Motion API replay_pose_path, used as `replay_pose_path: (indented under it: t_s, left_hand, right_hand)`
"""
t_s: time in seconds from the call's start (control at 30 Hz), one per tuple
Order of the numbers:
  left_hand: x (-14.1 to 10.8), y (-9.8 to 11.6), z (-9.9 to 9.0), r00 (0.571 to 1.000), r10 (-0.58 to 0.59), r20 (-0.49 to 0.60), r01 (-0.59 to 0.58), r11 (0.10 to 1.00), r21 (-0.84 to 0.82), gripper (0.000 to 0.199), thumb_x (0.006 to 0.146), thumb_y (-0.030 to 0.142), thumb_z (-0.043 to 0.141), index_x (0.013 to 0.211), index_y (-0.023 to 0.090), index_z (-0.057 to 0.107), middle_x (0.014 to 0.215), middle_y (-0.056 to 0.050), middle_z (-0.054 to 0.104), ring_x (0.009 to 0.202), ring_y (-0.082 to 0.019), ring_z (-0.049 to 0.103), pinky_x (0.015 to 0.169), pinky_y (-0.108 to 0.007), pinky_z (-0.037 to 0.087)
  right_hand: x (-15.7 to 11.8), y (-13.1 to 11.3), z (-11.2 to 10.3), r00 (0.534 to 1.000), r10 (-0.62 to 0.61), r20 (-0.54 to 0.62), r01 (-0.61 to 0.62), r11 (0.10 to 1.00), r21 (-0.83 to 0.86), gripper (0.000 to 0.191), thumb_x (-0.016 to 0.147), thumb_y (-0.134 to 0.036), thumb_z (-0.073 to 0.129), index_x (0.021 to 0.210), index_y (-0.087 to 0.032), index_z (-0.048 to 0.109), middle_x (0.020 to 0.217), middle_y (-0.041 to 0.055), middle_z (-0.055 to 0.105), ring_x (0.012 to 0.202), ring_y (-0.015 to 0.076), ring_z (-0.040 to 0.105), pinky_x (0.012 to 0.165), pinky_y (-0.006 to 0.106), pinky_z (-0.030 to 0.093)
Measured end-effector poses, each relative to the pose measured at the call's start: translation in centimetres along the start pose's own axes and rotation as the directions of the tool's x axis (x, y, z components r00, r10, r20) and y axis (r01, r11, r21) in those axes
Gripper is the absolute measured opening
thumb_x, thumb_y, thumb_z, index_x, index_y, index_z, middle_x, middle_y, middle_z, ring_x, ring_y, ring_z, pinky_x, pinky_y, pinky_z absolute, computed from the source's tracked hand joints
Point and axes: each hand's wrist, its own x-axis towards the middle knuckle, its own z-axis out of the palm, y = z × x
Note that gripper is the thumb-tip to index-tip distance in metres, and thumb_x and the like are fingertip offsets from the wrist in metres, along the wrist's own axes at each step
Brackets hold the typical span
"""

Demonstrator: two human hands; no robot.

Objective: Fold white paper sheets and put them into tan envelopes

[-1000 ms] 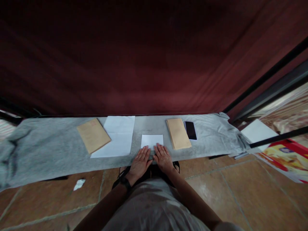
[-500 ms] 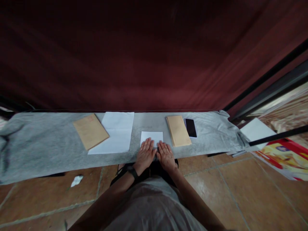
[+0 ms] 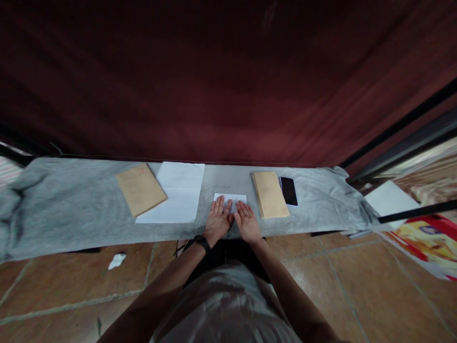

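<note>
A small folded piece of white paper (image 3: 230, 196) lies on the grey cloth in front of me, its near part covered by my hands. My left hand (image 3: 217, 221) rests flat on its left side, fingers stretched out. Over the right side lies my right hand (image 3: 247, 225), also flat, with its thumb close to the left one. Neither hand grips anything. To the left, larger white sheets (image 3: 180, 197) with fold creases lie partly under a brown envelope (image 3: 142, 189). A stack of brown envelopes (image 3: 272, 195) sits to the right.
A phone (image 3: 289, 191) lies beside the right-hand envelopes, dark screen up. The grey cloth (image 3: 82, 205) covers a long narrow table against a dark red curtain (image 3: 228, 95). A black metal frame and a red-and-yellow box (image 3: 430, 240) stand at right. Crumpled white paper (image 3: 117, 260) lies on the tiled floor.
Both hands have slid forward over the small folded paper, covering more of it. The whole view has shifted slightly; the envelopes, sheets and phone stay in place on the cloth.
</note>
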Motion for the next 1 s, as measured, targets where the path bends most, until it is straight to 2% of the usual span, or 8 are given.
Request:
replay_pose_path:
  t_s: [0.17,0.33,0.5,0.77,1.0]
  left_hand:
    - [-0.1,0.0,0.5,0.999,-0.015,-0.034,0.014,1.000,-0.016,0.061,0.098,0.033,0.041,0.154,0.010,0.035,0.164,-0.018,0.027,0.153,-0.031,0.020,0.124,-0.051,0.021]
    - [0.0,-0.2,0.7,0.998,-0.036,-0.042,0.034,0.999,-0.037,0.059,0.099,0.030,0.036,0.153,0.007,0.035,0.163,-0.018,0.030,0.153,-0.029,0.021,0.124,-0.050,0.021]
    - [0.1,-0.3,0.5,0.992,-0.110,-0.058,0.107,0.993,-0.050,0.065,0.098,0.038,0.041,0.154,0.005,0.033,0.163,-0.019,0.028,0.153,-0.031,0.020,0.124,-0.050,0.023]
    - [0.1,0.1,-0.1,0.994,-0.108,0.009,0.108,0.994,-0.028,0.067,0.099,0.037,0.039,0.154,0.000,0.029,0.164,-0.024,0.022,0.154,-0.031,0.016,0.125,-0.050,0.019]
    - [0.1,0.1,-0.2,0.996,-0.086,0.033,0.085,0.996,0.014,0.066,0.099,0.036,0.039,0.154,0.003,0.029,0.165,-0.021,0.022,0.154,-0.031,0.015,0.125,-0.050,0.017]
  right_hand:
    - [1.9,0.2,1.0,0.999,-0.035,0.025,0.037,0.998,-0.048,0.049,0.107,-0.034,0.031,0.150,-0.016,0.046,0.157,0.0118,0.043,0.147,0.0233,0.037,0.120,0.046,0.030]
    - [1.7,0.5,1.6,1.000,-0.016,-0.003,0.016,0.995,-0.100,0.049,0.106,-0.034,0.035,0.151,-0.017,0.044,0.159,0.0144,0.038,0.148,0.0280,0.035,0.120,0.051,0.028]
    - [1.7,0.4,1.7,1.000,0.009,0.010,-0.007,0.993,-0.117,0.050,0.105,-0.034,0.041,0.152,-0.017,0.044,0.162,0.0165,0.033,0.149,0.0302,0.031,0.119,0.053,0.027]
    - [1.6,0.3,1.7,0.999,0.009,0.047,-0.002,0.989,-0.150,0.052,0.103,-0.032,0.045,0.153,-0.017,0.042,0.164,0.0170,0.027,0.150,0.0319,0.028,0.118,0.055,0.026]
    - [1.7,0.4,1.8,0.999,0.029,0.030,-0.026,0.993,-0.119,0.051,0.104,-0.033,0.042,0.153,-0.019,0.041,0.164,0.0170,0.028,0.150,0.0315,0.028,0.119,0.053,0.025]
